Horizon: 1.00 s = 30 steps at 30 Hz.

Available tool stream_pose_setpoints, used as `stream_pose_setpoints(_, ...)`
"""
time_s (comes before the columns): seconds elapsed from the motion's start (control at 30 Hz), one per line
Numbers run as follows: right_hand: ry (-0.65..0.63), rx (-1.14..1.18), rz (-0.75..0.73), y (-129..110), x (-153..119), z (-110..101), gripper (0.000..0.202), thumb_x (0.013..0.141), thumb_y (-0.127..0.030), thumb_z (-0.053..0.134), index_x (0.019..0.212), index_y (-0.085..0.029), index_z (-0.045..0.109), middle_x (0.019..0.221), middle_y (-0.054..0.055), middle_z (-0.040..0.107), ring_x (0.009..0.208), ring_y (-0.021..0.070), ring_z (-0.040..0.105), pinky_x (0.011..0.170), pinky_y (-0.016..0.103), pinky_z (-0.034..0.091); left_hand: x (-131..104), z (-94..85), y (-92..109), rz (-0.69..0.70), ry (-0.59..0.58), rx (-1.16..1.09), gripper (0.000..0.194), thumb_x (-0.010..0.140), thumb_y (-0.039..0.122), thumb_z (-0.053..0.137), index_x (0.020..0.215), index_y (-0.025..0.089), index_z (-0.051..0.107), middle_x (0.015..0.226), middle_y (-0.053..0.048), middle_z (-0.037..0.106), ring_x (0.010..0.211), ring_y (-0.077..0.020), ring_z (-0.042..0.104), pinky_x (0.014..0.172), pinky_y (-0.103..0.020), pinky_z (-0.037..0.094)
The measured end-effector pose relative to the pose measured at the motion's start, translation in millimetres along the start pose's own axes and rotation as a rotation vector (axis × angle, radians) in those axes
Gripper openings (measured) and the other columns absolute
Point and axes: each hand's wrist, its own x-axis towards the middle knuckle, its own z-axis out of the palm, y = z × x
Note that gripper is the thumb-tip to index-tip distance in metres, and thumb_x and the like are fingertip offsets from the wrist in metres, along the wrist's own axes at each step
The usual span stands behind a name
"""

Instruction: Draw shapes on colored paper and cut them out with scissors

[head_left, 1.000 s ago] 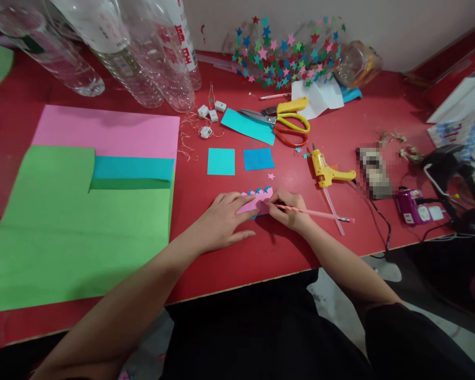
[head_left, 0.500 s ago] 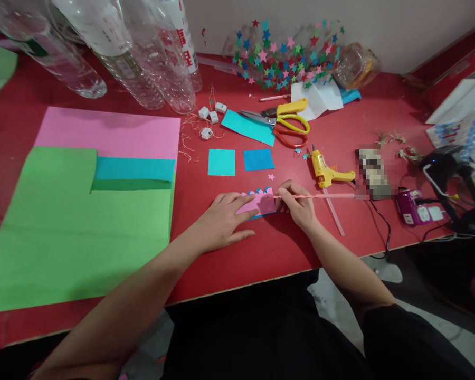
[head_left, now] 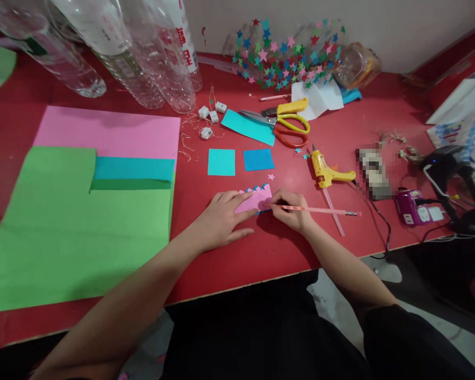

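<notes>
Under the spread fingers of my left hand (head_left: pixel 224 220) lies a small pink sheet of paper (head_left: pixel 248 202), pressed flat on the red table. Its far edge is cut in notches, and blue paper peeks out beneath it. My right hand (head_left: pixel 292 210) pinches a pink pencil (head_left: pixel 324 211), whose tip points at the right part of the pink sheet. The eraser end reaches out to the right. Just beyond the sheet lies a small pink paper star (head_left: pixel 271 177). Farther off are a light blue paper square (head_left: pixel 221 162) and a darker blue piece (head_left: pixel 258 160).
Scissors (head_left: pixel 291 126) and a yellow box cutter (head_left: pixel 291 107) lie beyond the blue pieces. A yellow glue gun (head_left: pixel 330 171) with a cord rests right of my right hand. Large green paper (head_left: pixel 83 232) covers the left side. Plastic bottles (head_left: pixel 158 63) and a star-covered bottle (head_left: pixel 285 55) line the back.
My right hand has shifted slightly left and toward me. The pencil has swung so its eraser end sits lower, and its tip is now farther over the pink paper. My left hand stays put.
</notes>
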Motion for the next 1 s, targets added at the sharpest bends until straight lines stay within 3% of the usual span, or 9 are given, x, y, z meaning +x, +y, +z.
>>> stream_pose_setpoints(0.63,-0.095,-0.011,-0.084,2.5,1.2,-0.7,0.007,0.074,-0.017,0.052,0.069,-0.018,0.056,0.06,-0.002,0.057,0.053,0.0082,0.049,0.053,0.019,0.036,-0.6,0.9,-0.4,0.01,0.026,-0.005,0.048,0.092,0.049,0.05,0.13,0.021,0.059,0.144,-0.018,0.045,0.125,-0.0346,0.04,0.097,-0.051,0.038)
stream_pose_setpoints(1.0,-0.012,-0.018,-0.009,1.6,0.6,4.1,0.008,0.075,-0.018,0.05,0.067,-0.02,0.052,0.061,-0.002,0.057,0.056,0.0095,0.05,0.055,0.021,0.037,1.0,0.5,0.5,-0.006,0.025,-0.016,0.049,0.091,0.051,0.051,0.13,0.023,0.059,0.143,-0.017,0.046,0.126,-0.0346,0.04,0.098,-0.051,0.037)
